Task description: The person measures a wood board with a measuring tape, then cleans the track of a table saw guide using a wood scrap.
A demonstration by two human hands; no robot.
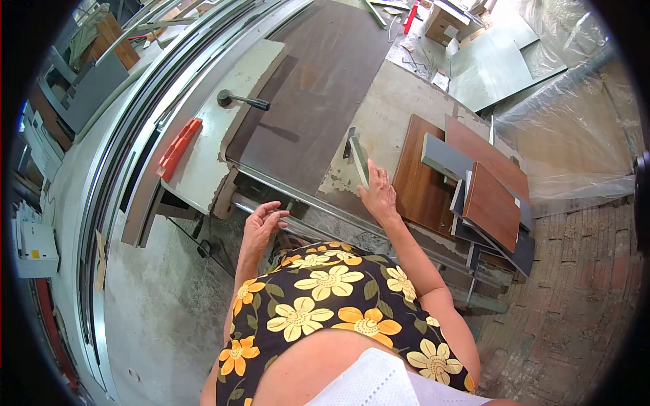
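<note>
A woodworking or panel-cutting workshop seen from above, where a broad tabletop (399, 91) with a worn surface stands beside long metal rails (101, 196) and a machine part with a black-handled lever (249, 101). Cut boards (423, 162) in brown and grey are stacked at the right side of the tabletop. Around it are more panels (491, 68), an open cardboard box (452, 24), clear plastic sheeting (569, 128), a dusty grey floor (162, 298) and worn brick-like paving (569, 291).

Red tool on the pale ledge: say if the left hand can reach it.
Probably yes: the left hand looks empty, nothing covers the red tool, and only the pale ledge's corner lies between.
</note>
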